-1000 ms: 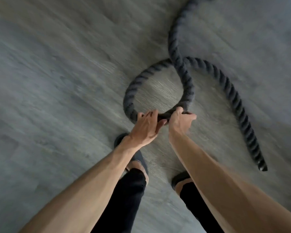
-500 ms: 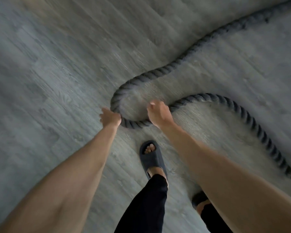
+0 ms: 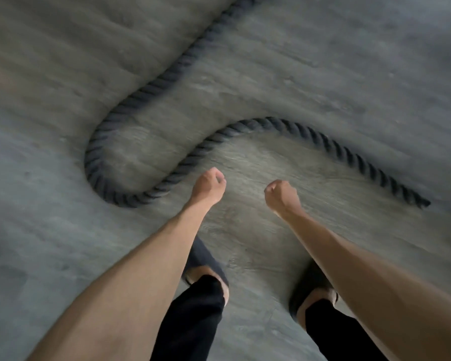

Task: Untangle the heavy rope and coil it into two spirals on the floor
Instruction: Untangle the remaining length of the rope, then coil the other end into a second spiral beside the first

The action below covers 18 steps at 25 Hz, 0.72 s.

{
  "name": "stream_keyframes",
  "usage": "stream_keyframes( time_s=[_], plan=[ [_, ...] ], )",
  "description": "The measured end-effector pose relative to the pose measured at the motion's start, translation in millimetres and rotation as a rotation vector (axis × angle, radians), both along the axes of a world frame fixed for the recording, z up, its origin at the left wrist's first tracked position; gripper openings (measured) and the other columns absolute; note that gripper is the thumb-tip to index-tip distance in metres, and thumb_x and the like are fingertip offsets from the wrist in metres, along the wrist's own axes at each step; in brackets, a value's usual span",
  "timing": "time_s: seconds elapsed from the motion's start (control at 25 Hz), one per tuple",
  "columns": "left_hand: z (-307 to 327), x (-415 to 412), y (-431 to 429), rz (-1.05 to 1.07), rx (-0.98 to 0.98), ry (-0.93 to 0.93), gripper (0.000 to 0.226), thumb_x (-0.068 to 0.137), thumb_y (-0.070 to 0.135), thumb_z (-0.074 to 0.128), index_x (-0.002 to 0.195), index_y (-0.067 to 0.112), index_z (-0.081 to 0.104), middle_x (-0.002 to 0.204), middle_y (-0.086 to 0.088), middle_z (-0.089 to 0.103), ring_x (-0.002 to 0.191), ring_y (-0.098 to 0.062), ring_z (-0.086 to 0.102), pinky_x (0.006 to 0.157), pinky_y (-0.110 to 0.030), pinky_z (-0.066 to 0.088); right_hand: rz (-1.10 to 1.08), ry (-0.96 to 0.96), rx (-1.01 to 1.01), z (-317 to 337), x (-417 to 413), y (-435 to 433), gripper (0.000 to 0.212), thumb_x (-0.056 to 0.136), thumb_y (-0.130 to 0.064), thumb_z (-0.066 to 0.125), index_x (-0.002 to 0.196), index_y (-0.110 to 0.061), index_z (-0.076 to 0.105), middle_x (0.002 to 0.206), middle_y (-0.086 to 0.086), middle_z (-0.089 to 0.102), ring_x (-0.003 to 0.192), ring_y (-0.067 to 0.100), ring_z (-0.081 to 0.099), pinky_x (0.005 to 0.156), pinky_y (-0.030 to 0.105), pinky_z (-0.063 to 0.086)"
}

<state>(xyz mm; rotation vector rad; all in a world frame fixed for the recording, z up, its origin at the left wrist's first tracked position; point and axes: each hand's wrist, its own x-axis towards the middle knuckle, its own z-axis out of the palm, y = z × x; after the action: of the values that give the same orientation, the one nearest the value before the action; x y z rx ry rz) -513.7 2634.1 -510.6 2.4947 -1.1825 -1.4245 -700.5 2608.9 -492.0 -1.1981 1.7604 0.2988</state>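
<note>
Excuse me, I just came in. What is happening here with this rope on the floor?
A person stands over a thick dark rope that lies on the grey floor. Neither hand holds it now: the left hand and the right hand hang above the floor with curled fingers, empty. The rope makes one loose S-shaped curve, with its free end at the right and the rest running out of the top of the picture. No spiral is formed yet.
</note>
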Motion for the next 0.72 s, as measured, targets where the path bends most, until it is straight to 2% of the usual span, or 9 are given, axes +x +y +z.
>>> stream_keyframes(
  time_s=[0.08, 0.16, 0.24, 0.36, 0.44, 0.52, 0.56, 0.6, 0.72],
  plan=[
    [-25.6, -45.0, -26.7, -0.12, -0.073, -0.035, 0.028, 0.093, 0.02, 0.058, 0.12, 0.011, 0.06, 0.122, -0.013, 0.064, 0.117, -0.031, 0.057, 0.097, -0.036, 0.046, -0.336, 0.028, -0.02, -29.1, -46.7, -17.2, 0.025, 0.1, -0.021, 0.046, 0.105, -0.002, 0.062, 0.113, 0.022, 0.068, 0.101, 0.037, 0.068, 0.084, 0.044, 0.059],
    [-57.7, -83.2, -59.6, -0.276, -0.25, -0.139, 0.039, 0.091, 0.024, 0.06, 0.129, 0.014, 0.054, 0.126, -0.014, 0.056, 0.122, -0.033, 0.049, 0.101, -0.04, 0.04, -0.856, -0.03, -0.09, -61.9, -92.0, -41.2, 0.048, 0.103, -0.033, 0.05, 0.135, 0.002, 0.042, 0.133, 0.023, 0.058, 0.113, 0.041, 0.065, 0.083, 0.054, 0.06],
    [-87.2, -106.8, -101.5, -0.427, -0.478, -0.292, 0.053, 0.087, 0.034, 0.064, 0.136, 0.016, 0.05, 0.126, -0.013, 0.052, 0.121, -0.034, 0.046, 0.102, -0.042, 0.036, -1.189, -0.065, -0.221, -91.9, -140.7, -75.0, 0.062, 0.103, -0.037, 0.05, 0.144, 0.002, 0.025, 0.142, 0.024, 0.048, 0.122, 0.041, 0.058, 0.088, 0.057, 0.058],
    [-120.1, -126.7, -151.8, -0.618, -0.591, -0.467, 0.073, 0.078, 0.059, 0.067, 0.137, 0.021, 0.047, 0.127, -0.013, 0.05, 0.118, -0.036, 0.045, 0.098, -0.045, 0.035, -1.332, 0.006, -0.33, -127.2, -195.3, -131.1, 0.06, 0.105, -0.033, 0.041, 0.148, 0.005, 0.024, 0.152, 0.026, 0.038, 0.137, 0.04, 0.044, 0.113, 0.047, 0.038],
    [-135.6, -147.1, -158.3, -0.827, -0.504, -0.574, 0.079, 0.079, 0.067, 0.062, 0.14, 0.021, 0.043, 0.135, -0.016, 0.047, 0.126, -0.035, 0.041, 0.101, -0.047, 0.035, -1.454, 0.05, -0.488, -133.8, -204.9, -160.7, 0.058, 0.101, -0.022, 0.047, 0.149, 0.0, 0.025, 0.149, 0.028, 0.04, 0.134, 0.04, 0.046, 0.109, 0.039, 0.034],
    [-144.6, -174.5, -151.5, -0.853, -0.52, -0.591, 0.068, 0.088, 0.063, 0.054, 0.138, 0.018, 0.044, 0.133, -0.013, 0.05, 0.124, -0.031, 0.045, 0.099, -0.044, 0.039, -1.415, -0.013, -0.704, -135.8, -207.3, -181.1, 0.061, 0.096, -0.012, 0.05, 0.151, -0.005, 0.026, 0.144, 0.025, 0.046, 0.129, 0.038, 0.049, 0.105, 0.038, 0.035],
    [-145.9, -189.7, -151.9, -0.763, -0.572, -0.483, 0.059, 0.091, 0.062, 0.051, 0.13, 0.017, 0.051, 0.123, -0.01, 0.057, 0.115, -0.027, 0.052, 0.092, -0.042, 0.044, -1.345, -0.054, -0.79, -134.4, -207.4, -189.0, 0.063, 0.095, -0.01, 0.051, 0.152, -0.006, 0.026, 0.141, 0.022, 0.051, 0.128, 0.036, 0.051, 0.105, 0.036, 0.035],
    [-145.0, -204.8, -153.0, -0.63, -0.599, -0.264, 0.055, 0.093, 0.062, 0.05, 0.118, 0.014, 0.059, 0.109, -0.008, 0.064, 0.1, -0.024, 0.059, 0.082, -0.039, 0.047, -1.288, -0.091, -0.848, -133.8, -212.4, -193.6, 0.064, 0.094, -0.011, 0.052, 0.153, -0.006, 0.026, 0.137, 0.019, 0.055, 0.127, 0.035, 0.052, 0.106, 0.035, 0.035],
    [-129.3, -249.8, -166.0, -0.307, -0.308, 0.669, 0.066, 0.093, 0.063, 0.05, 0.086, 0.001, 0.069, 0.073, -0.009, 0.065, 0.062, -0.021, 0.06, 0.062, -0.037, 0.047, -1.32, -0.121, -0.807, -130.3, -239.6, -211.7, 0.061, 0.096, -0.025, 0.058, 0.148, 0.0, 0.036, 0.138, 0.021, 0.057, 0.129, 0.035, 0.054, 0.108, 0.035, 0.038]
  ],
)
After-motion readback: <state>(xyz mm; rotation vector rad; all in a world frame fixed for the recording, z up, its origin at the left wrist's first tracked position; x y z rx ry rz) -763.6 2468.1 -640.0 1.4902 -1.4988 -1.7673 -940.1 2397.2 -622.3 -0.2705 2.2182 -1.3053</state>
